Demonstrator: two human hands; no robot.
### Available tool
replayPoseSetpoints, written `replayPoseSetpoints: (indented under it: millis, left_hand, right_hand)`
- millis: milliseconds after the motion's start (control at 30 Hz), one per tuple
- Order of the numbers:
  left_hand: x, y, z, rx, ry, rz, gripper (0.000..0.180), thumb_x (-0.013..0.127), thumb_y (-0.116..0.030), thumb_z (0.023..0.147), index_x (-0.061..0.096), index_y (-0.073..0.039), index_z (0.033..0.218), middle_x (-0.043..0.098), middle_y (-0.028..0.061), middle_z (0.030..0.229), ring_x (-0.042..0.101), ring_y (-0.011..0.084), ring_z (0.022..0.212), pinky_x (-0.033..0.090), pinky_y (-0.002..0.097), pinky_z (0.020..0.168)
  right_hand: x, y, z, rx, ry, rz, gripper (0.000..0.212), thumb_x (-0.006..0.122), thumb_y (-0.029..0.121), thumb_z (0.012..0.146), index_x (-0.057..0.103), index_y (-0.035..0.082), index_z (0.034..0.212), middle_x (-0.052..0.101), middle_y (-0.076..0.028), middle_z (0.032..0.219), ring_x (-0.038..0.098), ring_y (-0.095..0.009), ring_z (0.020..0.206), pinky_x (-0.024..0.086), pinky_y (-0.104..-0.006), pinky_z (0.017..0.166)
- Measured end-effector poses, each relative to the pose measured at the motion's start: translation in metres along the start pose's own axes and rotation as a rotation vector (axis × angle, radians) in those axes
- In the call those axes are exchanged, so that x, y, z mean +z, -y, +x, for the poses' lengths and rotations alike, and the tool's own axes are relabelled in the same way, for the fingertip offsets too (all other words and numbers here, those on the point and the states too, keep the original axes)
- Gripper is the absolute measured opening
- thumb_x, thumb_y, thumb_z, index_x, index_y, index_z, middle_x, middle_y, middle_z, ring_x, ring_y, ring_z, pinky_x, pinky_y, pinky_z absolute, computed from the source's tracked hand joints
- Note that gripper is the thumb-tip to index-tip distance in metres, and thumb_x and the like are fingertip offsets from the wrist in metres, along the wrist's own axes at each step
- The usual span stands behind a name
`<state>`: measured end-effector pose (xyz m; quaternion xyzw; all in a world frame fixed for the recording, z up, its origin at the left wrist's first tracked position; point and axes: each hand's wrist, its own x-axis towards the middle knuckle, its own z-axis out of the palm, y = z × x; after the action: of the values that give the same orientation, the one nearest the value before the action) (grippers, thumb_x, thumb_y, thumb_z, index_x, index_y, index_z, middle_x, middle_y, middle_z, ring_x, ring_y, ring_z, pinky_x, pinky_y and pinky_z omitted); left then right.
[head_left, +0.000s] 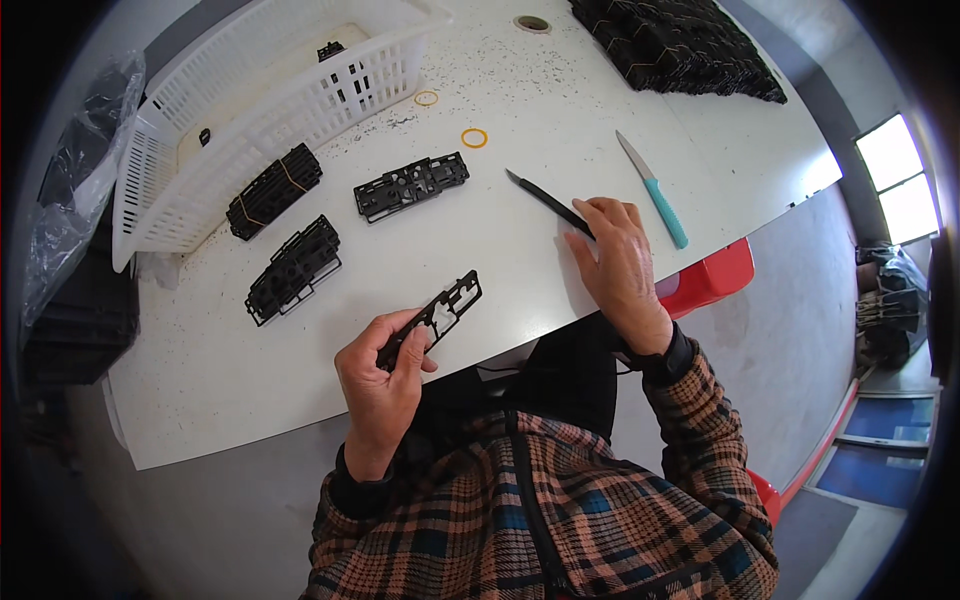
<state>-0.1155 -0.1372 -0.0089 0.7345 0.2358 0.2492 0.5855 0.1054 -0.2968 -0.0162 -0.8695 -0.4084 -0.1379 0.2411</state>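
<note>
My left hand (385, 375) pinches a thin black plastic frame (455, 310) with cut-out openings, held tilted above the table's near edge. My right hand (618, 260) is over the rear of a slim black craft knife (545, 200) with a small pointed blade. Its thumb and index finger stand apart on either side of the handle, whose rear end is hidden under the hand. To the right of that hand lies a kitchen knife (660, 205) with a turquoise handle. Two black plastic frame stacks (412, 186) (295, 268) lie beyond my left hand.
A banded black bundle (275, 190) lies against a white slotted basket (280, 130) at the far left. Yellow rubber bands (474, 138), black scraps and a tape roll (532, 24) are on the white table (520, 280). A large black pile (680, 50) sits far right; a red stool (710, 278) stands beside the edge.
</note>
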Motion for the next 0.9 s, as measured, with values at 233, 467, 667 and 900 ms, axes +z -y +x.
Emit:
replayPoseSetpoints:
  millis: [233, 467, 667, 900]
  left_hand:
    - [0.002, 0.005, 0.003, -0.014, -0.043, 0.005, 0.014, 0.062, -0.008, 0.094, 0.064, 0.004, 0.101, 0.064, 0.0037, 0.073, 0.061, 0.0086, 0.058, 0.047, 0.0198, 0.051]
    - [0.007, 0.016, 0.006, 0.082, -0.133, 0.114, 0.008, 0.062, 0.0, 0.092, 0.063, 0.004, 0.098, 0.064, 0.0043, 0.073, 0.062, 0.0088, 0.06, 0.052, 0.0214, 0.054]
    - [0.011, 0.021, 0.007, 0.118, -0.173, 0.166, 0.007, 0.064, 0.001, 0.089, 0.062, 0.003, 0.096, 0.064, 0.0059, 0.074, 0.062, 0.0095, 0.059, 0.049, 0.0229, 0.055]
    - [0.015, 0.025, 0.003, 0.185, -0.174, 0.25, 0.01, 0.064, 0.004, 0.087, 0.062, 0.001, 0.097, 0.062, 0.0079, 0.074, 0.06, 0.0122, 0.058, 0.047, 0.0242, 0.053]
  right_hand:
    - [0.008, -0.012, 0.0, 0.064, 0.082, 0.02, 0.021, 0.064, 0.002, 0.083, 0.063, -0.003, 0.104, 0.061, -0.017, 0.101, 0.058, -0.033, 0.093, 0.047, -0.0402, 0.083]
    - [0.0, -0.006, -0.003, 0.102, 0.07, 0.098, 0.015, 0.06, -0.001, 0.084, 0.062, -0.003, 0.099, 0.06, -0.018, 0.094, 0.06, -0.033, 0.086, 0.048, -0.0394, 0.077]
    - [-0.033, 0.031, -0.021, 0.255, 0.308, 0.365, 0.018, 0.057, -0.001, 0.088, 0.062, -0.003, 0.106, 0.061, -0.018, 0.078, 0.062, -0.034, 0.069, 0.05, -0.037, 0.065]
    - [-0.027, 0.042, -0.047, -0.053, 0.343, 0.428, 0.038, 0.057, -0.001, 0.089, 0.057, 0.002, 0.127, 0.063, -0.016, 0.072, 0.064, -0.029, 0.064, 0.051, -0.0353, 0.06]
